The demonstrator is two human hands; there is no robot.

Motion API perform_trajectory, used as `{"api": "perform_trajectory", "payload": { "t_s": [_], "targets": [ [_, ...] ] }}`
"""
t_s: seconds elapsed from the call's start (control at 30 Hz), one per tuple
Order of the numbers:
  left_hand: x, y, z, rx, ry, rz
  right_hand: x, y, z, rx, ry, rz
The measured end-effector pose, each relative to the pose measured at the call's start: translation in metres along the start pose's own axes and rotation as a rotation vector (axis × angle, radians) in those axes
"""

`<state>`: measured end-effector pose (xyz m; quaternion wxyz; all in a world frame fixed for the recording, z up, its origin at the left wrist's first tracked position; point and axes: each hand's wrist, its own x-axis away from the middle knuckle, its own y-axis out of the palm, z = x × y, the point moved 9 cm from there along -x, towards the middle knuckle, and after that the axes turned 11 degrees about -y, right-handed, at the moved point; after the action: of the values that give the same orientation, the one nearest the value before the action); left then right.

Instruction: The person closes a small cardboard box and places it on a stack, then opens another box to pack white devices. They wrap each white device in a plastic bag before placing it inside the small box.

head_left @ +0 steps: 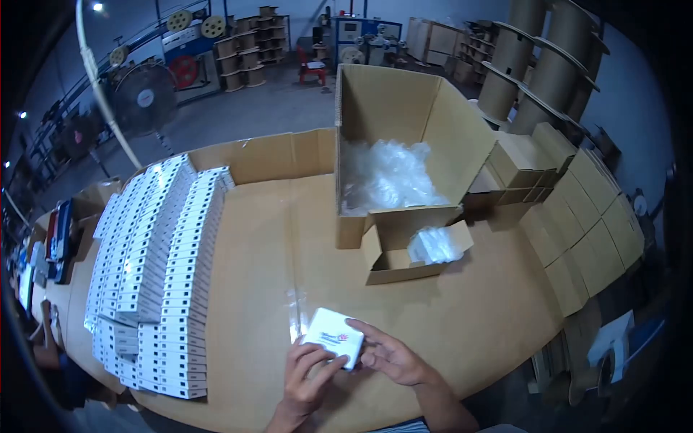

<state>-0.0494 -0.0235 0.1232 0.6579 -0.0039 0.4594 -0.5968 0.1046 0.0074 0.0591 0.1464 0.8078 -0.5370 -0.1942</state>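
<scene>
Near the front edge of the cardboard-covered table, a small white box [333, 336] with a printed logo is held between both hands. My left hand [310, 375] grips its lower left side, fingers lying over the top face. My right hand [390, 353] holds its right side, with the fingertips at the upper right edge and corner. Beyond the hands stands a small open carton [404, 274] with a bubble-wrapped bundle [435, 246] inside. Behind that, a large open carton [390, 101] contains clear plastic bubble wrap [393, 177].
Long stacked rows of white boxes [184, 289] fill the left side of the table [260, 274]. Brown cartons [585, 224] are stacked at the right. A cardboard strip [267, 157] borders the back edge. Part of a person's arm [49, 335] shows at far left.
</scene>
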Motion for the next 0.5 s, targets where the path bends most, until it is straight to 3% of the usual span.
{"api": "perform_trajectory", "payload": {
  "t_s": [0.07,0.1,0.17,0.33,0.5],
  "targets": [
    [-0.029,0.036,0.025,0.109,0.037,-0.09,-0.004,-0.029,0.0,0.105,-0.052,0.139],
    [-0.044,0.046,0.029,0.181,-0.005,-0.145,0.0,-0.056,-0.003,-0.017,-0.073,0.287],
    [-0.076,0.067,0.04,0.32,-0.096,-0.261,0.011,-0.099,-0.024,0.025,-0.107,0.332],
    [-0.203,0.132,0.034,0.085,0.064,-0.333,0.034,-0.162,-0.094,0.411,-0.11,0.395],
    [-0.326,0.263,0.015,-0.204,0.238,-0.579,0.015,-0.185,-0.163,0.714,-0.223,0.347]
  ]
}}
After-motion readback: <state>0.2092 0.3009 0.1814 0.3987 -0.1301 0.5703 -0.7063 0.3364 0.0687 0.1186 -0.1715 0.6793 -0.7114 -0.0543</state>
